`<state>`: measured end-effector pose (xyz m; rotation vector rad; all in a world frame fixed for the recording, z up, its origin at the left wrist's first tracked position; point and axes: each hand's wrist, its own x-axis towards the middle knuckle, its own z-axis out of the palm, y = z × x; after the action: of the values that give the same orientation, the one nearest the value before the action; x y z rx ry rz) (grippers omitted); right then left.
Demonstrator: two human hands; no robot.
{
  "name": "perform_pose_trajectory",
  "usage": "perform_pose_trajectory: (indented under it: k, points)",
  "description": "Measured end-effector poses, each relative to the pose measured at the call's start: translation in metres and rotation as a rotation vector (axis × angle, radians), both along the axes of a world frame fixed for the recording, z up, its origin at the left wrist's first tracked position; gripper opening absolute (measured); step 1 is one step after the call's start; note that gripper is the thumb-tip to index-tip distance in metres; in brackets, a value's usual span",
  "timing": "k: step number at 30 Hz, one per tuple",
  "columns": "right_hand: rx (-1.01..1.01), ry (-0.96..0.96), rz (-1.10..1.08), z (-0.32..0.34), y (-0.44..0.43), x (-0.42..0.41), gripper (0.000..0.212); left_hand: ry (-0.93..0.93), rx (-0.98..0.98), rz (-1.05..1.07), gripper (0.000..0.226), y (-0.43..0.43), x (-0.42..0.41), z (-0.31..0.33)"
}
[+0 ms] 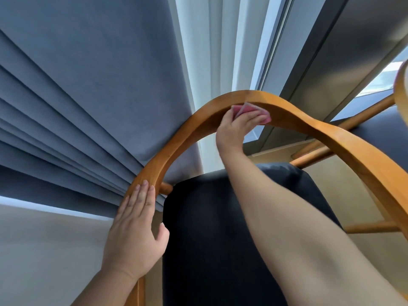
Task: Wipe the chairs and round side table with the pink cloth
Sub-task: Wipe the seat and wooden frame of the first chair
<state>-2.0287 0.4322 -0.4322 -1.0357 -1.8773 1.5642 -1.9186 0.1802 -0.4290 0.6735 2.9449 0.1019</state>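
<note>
Quickly, counts: two hands, one pink cloth, one chair in full view, plus part of a second wooden frame (400, 85) at the 3 o'clock edge, too cropped to say more.

Pink cloth (245, 109) sits at about 12–1 o'clock, pressed against the inner face of the chair's curved wooden back rail (176, 142). Right hand (234, 127) grasps it, fingers and thumb curled around the bunched fabric, forearm reaching up from 5 o'clock across the seat.

Left hand (134, 235) at 7 o'clock is released, fingers straight and together, lying flat along the lower left stretch of the same rail, thumb spread toward the seat.

One dark seat cushion (209, 228) fills the centre down to 6 o'clock.

Room: pleated blue-grey curtain (77, 96) covers 9 to 11 o'clock, a white sheer curtain (212, 51) hangs at 12, a grey window frame (320, 51) runs at 1–2 o'clock with daylight behind. Beige floor (342, 184) shows at 4 o'clock beneath the rail.
</note>
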Motion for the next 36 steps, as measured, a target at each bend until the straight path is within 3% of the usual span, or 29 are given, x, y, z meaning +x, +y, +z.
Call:
perform_pose_trajectory:
  k: [3,9,19,25,28,31,36]
  points:
    - [0.031,-0.057,-0.127,-0.001,0.030,0.003,0.082,-0.012,-0.023,-0.008,0.077,0.000,-0.002,0.000]
    - [0.056,-0.028,-0.052,-0.006,0.019,0.002,0.084,-0.032,-0.038,0.012,0.077,0.004,0.000,0.004]
    - [0.082,0.000,0.562,-0.024,-0.088,0.033,0.080,-0.024,-0.004,0.016,0.073,0.006,0.002,0.007]
    - [0.057,-0.031,0.684,-0.033,-0.102,0.048,0.077,-0.033,-0.001,0.024,0.076,0.006,0.001,0.007]
    - [0.013,0.007,0.584,-0.024,-0.092,0.036,0.080,-0.030,0.011,0.011,0.074,0.005,0.002,0.006]
    - [-0.048,0.028,0.262,-0.010,-0.050,0.009,0.082,-0.024,0.016,0.013,0.075,0.004,0.001,0.004]
    - [0.058,0.040,-0.100,-0.012,0.021,-0.002,0.086,-0.032,0.011,0.013,0.077,0.002,0.000,0.001]
